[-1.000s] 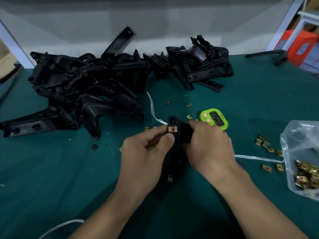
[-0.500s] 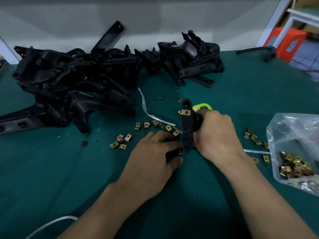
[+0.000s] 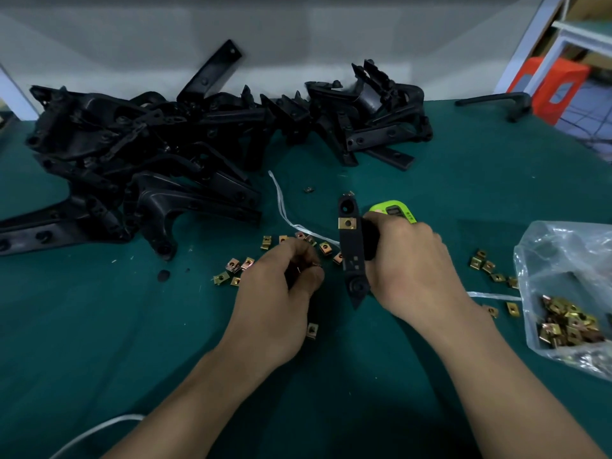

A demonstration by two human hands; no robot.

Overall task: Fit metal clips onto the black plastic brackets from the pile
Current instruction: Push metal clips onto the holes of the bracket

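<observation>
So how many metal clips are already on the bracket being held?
1: a clip near the upper end of the bracket in the right hand; that hand may hide others.

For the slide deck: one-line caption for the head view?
Right hand grips a black bracket with one clip fitted; left hand curls over loose clips on the green table.

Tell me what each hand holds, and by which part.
The right hand grips the bracket around its middle, near the fitted clip. The left hand curls over the loose clips; whether it pinches one cannot be told.
</observation>
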